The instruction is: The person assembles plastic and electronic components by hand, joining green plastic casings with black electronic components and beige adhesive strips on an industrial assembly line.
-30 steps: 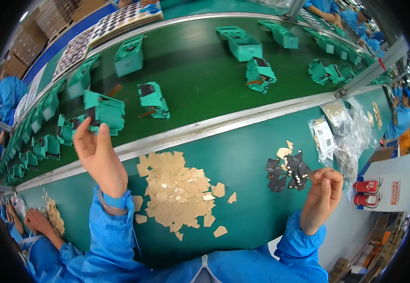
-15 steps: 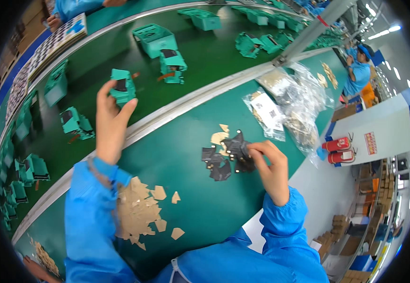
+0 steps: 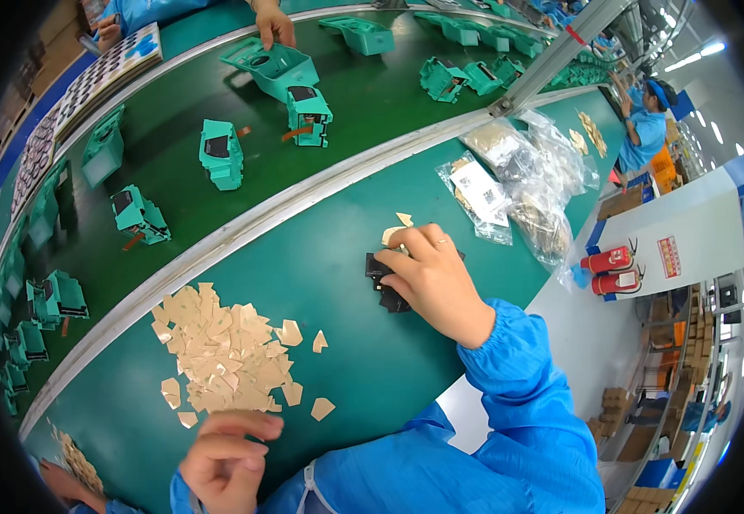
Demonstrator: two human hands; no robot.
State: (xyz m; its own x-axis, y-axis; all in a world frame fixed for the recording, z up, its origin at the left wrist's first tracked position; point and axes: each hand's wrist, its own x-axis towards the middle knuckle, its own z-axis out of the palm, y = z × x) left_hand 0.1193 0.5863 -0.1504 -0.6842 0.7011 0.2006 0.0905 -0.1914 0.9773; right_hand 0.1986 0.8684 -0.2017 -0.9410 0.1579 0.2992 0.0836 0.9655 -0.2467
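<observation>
My right hand (image 3: 434, 283) reaches over a small cluster of black plastic parts (image 3: 378, 265), its thumb and fingers curled round part of it and covering most of it. Pale paper-like pieces (image 3: 391, 234) stick out just beyond those fingers. At the lower edge my left hand (image 3: 228, 458) hovers in front of a heap of tan, angular adhesive-looking pieces (image 3: 226, 351). Its fingers are loosely bent and apart, with nothing seen in them. On the belt, a green housing with a black panel (image 3: 221, 154) stands away from both hands.
A metal rail (image 3: 243, 231) separates my green table from the conveyor belt (image 3: 260, 176), which carries several green housings. Clear bags of parts (image 3: 530, 184) lie at the table's right. Across the belt, another person's hand (image 3: 274, 27) touches a larger green casing (image 3: 277, 70).
My left hand has let go of the green housing on the belt and drawn back to the lower edge. My right hand has moved left over the black parts. A co-worker's hand has appeared.
</observation>
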